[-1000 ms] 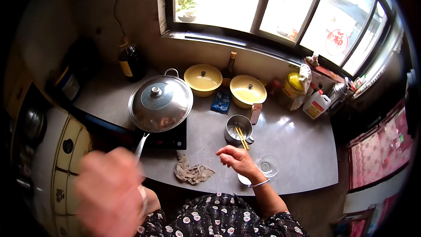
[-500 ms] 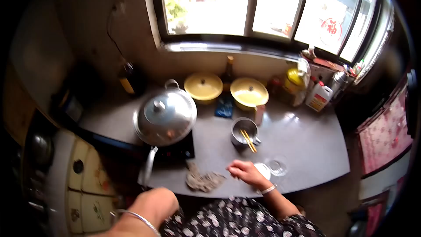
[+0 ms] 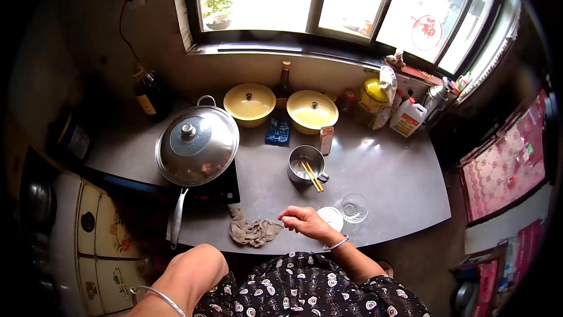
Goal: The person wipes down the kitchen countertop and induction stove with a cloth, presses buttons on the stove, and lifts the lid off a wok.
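Note:
My right hand [image 3: 304, 221] hovers over the counter's front edge, fingers loosely curled, with nothing visible in them. It is just right of a crumpled grey-brown cloth [image 3: 253, 230] and left of a white round lid or dish [image 3: 331, 218] and a clear glass dish [image 3: 354, 208]. Behind the hand stands a metal mug [image 3: 298, 170] with a pair of chopsticks [image 3: 312, 176] in it. My left forearm bends down at the lower left; its hand lies outside the picture. Near that arm, a long-handled lidded pan [image 3: 197, 144] sits on a black induction cooker [image 3: 217, 185].
Two yellow lidded bowls [image 3: 249, 104], a dark bottle [image 3: 284, 85], a blue packet [image 3: 278, 131] and a small box [image 3: 326, 140] stand at the back. A white jug [image 3: 409, 119] is at the back right. Cabinets [image 3: 111, 229] are at the left.
My view has shifted, so the counter things appear farther left and slightly higher. My right hand stays beside the cloth, still curled. Nothing on the counter has visibly been moved.

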`<control>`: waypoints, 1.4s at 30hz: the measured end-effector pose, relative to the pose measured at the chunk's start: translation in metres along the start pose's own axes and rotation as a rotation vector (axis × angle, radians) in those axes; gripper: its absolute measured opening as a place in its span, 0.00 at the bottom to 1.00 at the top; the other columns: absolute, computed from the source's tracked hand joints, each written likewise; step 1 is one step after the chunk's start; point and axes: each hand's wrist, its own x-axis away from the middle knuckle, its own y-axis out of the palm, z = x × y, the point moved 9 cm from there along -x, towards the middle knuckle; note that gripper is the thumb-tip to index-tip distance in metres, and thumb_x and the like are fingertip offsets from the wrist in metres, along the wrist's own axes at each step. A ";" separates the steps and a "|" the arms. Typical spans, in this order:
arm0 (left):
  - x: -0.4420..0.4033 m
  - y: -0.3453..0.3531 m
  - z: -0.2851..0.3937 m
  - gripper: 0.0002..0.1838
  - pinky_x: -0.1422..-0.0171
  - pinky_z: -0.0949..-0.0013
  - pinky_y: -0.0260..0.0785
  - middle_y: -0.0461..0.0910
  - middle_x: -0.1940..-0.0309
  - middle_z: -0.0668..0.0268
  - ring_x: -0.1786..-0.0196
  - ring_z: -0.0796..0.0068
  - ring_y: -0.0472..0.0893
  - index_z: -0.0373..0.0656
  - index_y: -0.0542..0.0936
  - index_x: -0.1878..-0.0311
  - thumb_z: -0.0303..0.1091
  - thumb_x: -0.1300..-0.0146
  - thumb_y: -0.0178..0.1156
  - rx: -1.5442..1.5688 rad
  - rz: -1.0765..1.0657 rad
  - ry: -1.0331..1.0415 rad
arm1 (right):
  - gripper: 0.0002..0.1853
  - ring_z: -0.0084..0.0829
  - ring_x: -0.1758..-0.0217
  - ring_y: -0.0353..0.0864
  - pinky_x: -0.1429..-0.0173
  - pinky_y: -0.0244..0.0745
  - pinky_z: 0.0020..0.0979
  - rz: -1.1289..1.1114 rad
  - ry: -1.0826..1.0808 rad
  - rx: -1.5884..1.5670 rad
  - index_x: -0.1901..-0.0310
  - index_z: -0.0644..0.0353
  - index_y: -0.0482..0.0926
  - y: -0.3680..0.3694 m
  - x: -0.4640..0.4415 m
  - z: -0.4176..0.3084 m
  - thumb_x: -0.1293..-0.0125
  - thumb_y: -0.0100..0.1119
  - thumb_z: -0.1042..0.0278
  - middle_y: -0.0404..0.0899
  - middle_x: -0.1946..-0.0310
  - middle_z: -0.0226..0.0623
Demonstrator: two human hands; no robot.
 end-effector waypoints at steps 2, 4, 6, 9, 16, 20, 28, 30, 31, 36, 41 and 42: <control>0.001 0.001 -0.001 0.14 0.43 0.68 0.60 0.77 0.53 0.75 0.48 0.81 0.69 0.57 0.81 0.51 0.30 0.41 0.63 0.009 0.000 0.001 | 0.12 0.16 0.70 0.73 0.67 0.71 0.21 -0.028 0.018 0.019 0.55 0.60 0.79 0.002 0.000 -0.003 0.32 0.54 0.62 0.76 0.72 0.25; 0.000 0.001 0.000 0.14 0.43 0.68 0.60 0.77 0.52 0.74 0.48 0.80 0.69 0.57 0.81 0.51 0.31 0.40 0.62 0.012 -0.009 -0.010 | 0.12 0.16 0.70 0.73 0.67 0.71 0.21 0.024 0.003 0.046 0.55 0.60 0.79 0.000 -0.002 0.003 0.32 0.54 0.62 0.76 0.73 0.25; -0.001 0.005 -0.004 0.14 0.42 0.68 0.60 0.77 0.52 0.74 0.48 0.80 0.69 0.57 0.81 0.51 0.31 0.40 0.62 0.018 -0.028 -0.021 | 0.11 0.16 0.70 0.73 0.67 0.71 0.20 -0.028 0.024 -0.023 0.55 0.60 0.79 0.003 -0.003 0.005 0.32 0.54 0.63 0.77 0.72 0.26; 0.001 0.004 -0.005 0.14 0.42 0.67 0.60 0.77 0.52 0.74 0.47 0.80 0.69 0.57 0.81 0.50 0.31 0.40 0.62 0.039 -0.015 0.004 | 0.12 0.16 0.70 0.73 0.67 0.71 0.20 -0.014 0.048 -0.008 0.55 0.60 0.79 0.002 0.000 0.006 0.32 0.54 0.62 0.76 0.72 0.26; 0.003 0.003 -0.008 0.15 0.42 0.67 0.60 0.77 0.52 0.73 0.47 0.79 0.69 0.57 0.80 0.49 0.31 0.40 0.62 0.078 -0.001 0.014 | 0.11 0.16 0.71 0.73 0.67 0.71 0.21 -0.020 0.057 -0.009 0.56 0.60 0.79 0.007 0.001 0.009 0.33 0.55 0.63 0.76 0.74 0.26; 0.004 0.001 -0.010 0.15 0.41 0.67 0.60 0.77 0.51 0.73 0.47 0.79 0.69 0.57 0.80 0.49 0.31 0.39 0.62 0.099 0.014 0.038 | 0.11 0.15 0.70 0.73 0.67 0.71 0.21 -0.005 0.026 -0.008 0.56 0.60 0.79 0.004 0.002 0.012 0.32 0.54 0.63 0.77 0.74 0.26; 0.018 -0.020 0.007 0.16 0.41 0.66 0.60 0.76 0.51 0.72 0.46 0.78 0.69 0.57 0.80 0.48 0.32 0.39 0.61 0.313 0.037 0.333 | 0.12 0.15 0.70 0.72 0.68 0.70 0.22 -0.036 0.044 -0.014 0.56 0.59 0.78 0.008 0.004 0.012 0.32 0.54 0.60 0.76 0.73 0.25; 0.042 -0.043 0.013 0.09 0.47 0.68 0.61 0.74 0.59 0.72 0.53 0.77 0.69 0.54 0.78 0.57 0.32 0.41 0.62 0.110 0.256 0.121 | 0.12 0.16 0.70 0.72 0.68 0.70 0.22 -0.035 0.052 -0.017 0.56 0.60 0.78 0.007 0.004 0.015 0.32 0.54 0.60 0.75 0.74 0.25; 0.063 -0.056 0.009 0.05 0.54 0.71 0.61 0.71 0.67 0.71 0.59 0.75 0.68 0.51 0.76 0.67 0.31 0.43 0.63 -0.057 0.377 -0.116 | 0.12 0.17 0.70 0.72 0.66 0.71 0.23 -0.028 0.061 -0.012 0.56 0.61 0.78 0.006 0.005 0.016 0.32 0.54 0.61 0.76 0.74 0.27; 0.214 -0.072 -0.074 0.16 0.51 0.67 0.69 0.78 0.60 0.54 0.57 0.64 0.77 0.35 0.77 0.56 0.20 0.50 0.52 -0.552 0.289 -1.015 | 0.12 0.20 0.69 0.74 0.62 0.72 0.26 0.005 0.117 -0.001 0.58 0.63 0.77 -0.003 0.011 0.031 0.33 0.54 0.63 0.77 0.74 0.30; 0.496 -0.045 -0.064 0.25 0.36 0.56 0.62 0.71 0.44 0.51 0.40 0.50 0.68 0.38 0.74 0.46 0.30 0.50 0.62 -1.070 -0.470 -1.562 | 0.11 0.19 0.70 0.73 0.64 0.72 0.24 0.036 0.141 -0.039 0.58 0.63 0.78 -0.010 0.019 0.043 0.33 0.54 0.63 0.77 0.74 0.28; 0.537 -0.029 -0.055 0.30 0.35 0.51 0.59 0.66 0.38 0.53 0.35 0.51 0.63 0.41 0.71 0.42 0.35 0.50 0.64 -1.115 -0.741 -1.571 | 0.11 0.18 0.71 0.73 0.64 0.71 0.24 0.037 0.143 -0.050 0.59 0.63 0.78 -0.009 0.021 0.046 0.33 0.54 0.62 0.77 0.74 0.27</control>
